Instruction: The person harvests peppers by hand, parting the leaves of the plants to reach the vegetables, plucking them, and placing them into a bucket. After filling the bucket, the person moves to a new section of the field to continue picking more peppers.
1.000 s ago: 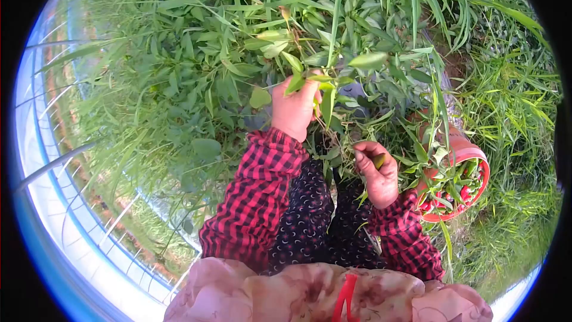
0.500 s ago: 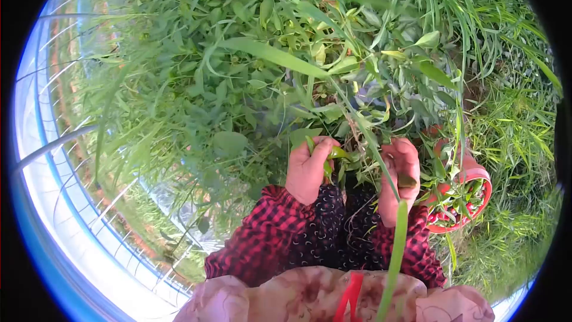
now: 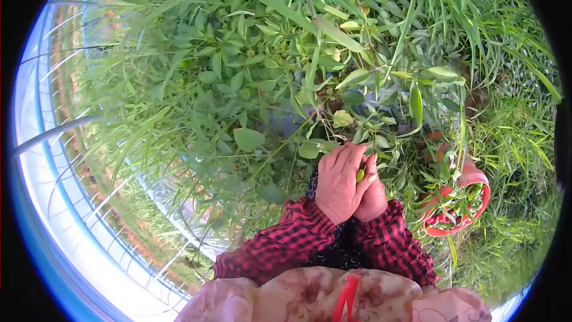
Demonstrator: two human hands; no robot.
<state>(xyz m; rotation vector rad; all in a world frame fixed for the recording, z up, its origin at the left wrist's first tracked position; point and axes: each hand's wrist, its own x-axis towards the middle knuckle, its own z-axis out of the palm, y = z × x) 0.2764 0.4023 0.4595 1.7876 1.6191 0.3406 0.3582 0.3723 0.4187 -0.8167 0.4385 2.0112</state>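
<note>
Both hands meet over my lap, among the pepper plants' leaves. My left hand (image 3: pixel 338 186) lies across the front, its fingers stretched against the right hand and closed in on a green chili pepper (image 3: pixel 360 175). Only a small part of the pepper shows, between the left thumb and fingers. Partly covered behind it, my right hand (image 3: pixel 373 197) is cupped against the same pepper; most of its fingers are hidden. Pepper leaves (image 3: pixel 342 118) hang just beyond the fingertips, and a long green pepper (image 3: pixel 415 104) hangs to the upper right.
A red bucket (image 3: pixel 487 194) lies tilted at my right, with red and green peppers (image 3: pixel 447 217) in it. Tall grass (image 3: pixel 518 149) grows around it. Dense plants (image 3: pixel 238 65) fill the front and left. Metal hoops and plastic sheeting (image 3: pixel 53 143) curve along the far left.
My hands were apart, the left pinching green chili peppers. They have come together, the left moving right and the right moving left, with the green pepper between them.
</note>
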